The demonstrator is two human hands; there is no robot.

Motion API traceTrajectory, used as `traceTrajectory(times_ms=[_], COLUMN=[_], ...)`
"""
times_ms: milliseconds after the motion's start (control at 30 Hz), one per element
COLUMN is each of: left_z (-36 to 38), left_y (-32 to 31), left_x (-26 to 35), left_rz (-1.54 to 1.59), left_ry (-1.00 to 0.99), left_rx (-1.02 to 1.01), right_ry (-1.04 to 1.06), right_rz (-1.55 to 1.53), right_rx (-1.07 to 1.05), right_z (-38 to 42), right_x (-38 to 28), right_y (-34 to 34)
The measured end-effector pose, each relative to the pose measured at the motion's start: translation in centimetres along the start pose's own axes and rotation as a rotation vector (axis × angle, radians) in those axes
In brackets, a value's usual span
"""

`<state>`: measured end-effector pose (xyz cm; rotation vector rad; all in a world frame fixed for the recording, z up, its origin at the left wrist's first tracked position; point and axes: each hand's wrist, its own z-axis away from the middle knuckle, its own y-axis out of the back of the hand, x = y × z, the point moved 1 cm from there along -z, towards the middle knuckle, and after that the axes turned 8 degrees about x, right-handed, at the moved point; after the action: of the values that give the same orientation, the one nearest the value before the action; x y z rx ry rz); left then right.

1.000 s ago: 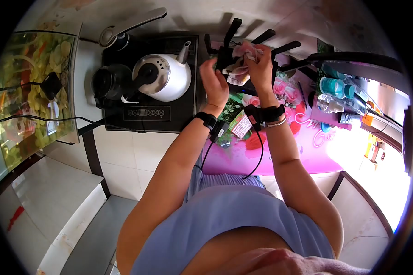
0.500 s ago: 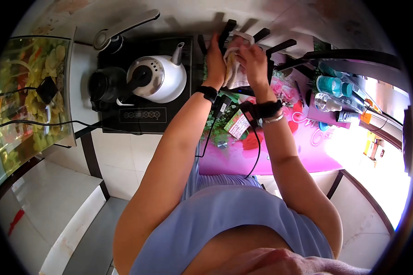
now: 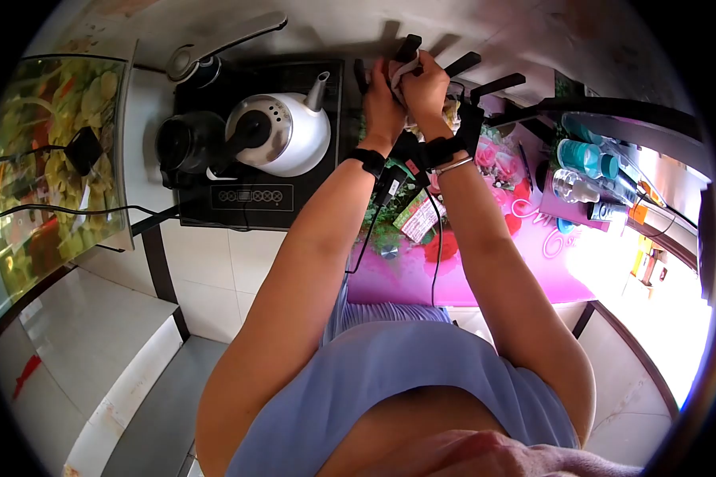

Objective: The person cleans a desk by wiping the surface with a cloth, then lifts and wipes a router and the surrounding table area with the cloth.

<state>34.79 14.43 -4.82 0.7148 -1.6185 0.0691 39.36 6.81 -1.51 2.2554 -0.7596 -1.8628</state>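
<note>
Pale cloth [image 3: 402, 70] is mostly hidden, clutched by both closed hands, left [image 3: 382, 99] and right [image 3: 426, 83].

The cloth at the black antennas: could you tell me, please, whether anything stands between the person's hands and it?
Nothing visible does. Both the left hand and the right hand are already closed on the cloth, pressed around one black antenna. The white kettle stands apart, to the left.

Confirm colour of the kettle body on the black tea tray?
White, with a black handle and lid knob; the kettle shows best in the head view, left of both hands.
</note>
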Motion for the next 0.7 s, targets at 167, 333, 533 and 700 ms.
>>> traceTrajectory(times_ms=[167, 333, 533, 700], left_z=[0.0, 0.0, 0.6, 0.2], left_y=[-0.2, 0.0, -1.7, -2.9], left_x=[0.0, 0.6, -2.2, -5.0], left_rz=[-0.02, 0.089, 0.273, -0.04], left_ry=[-0.034, 0.114, 0.033, -0.245], left_rx=[0.058, -0.053, 0.035, 0.023], right_ry=[0.077, 0.172, 0.307, 0.117], right_rz=[-0.053, -0.071, -0.068, -0.237], right_rx=[0.085, 0.144, 0.262, 0.17], right_z=[-0.6, -1.0, -1.4, -2.0], right_x=[-1.0, -6.2, -6.2, -4.1], right_y=[0.3, 1.9, 1.5, 0.6])
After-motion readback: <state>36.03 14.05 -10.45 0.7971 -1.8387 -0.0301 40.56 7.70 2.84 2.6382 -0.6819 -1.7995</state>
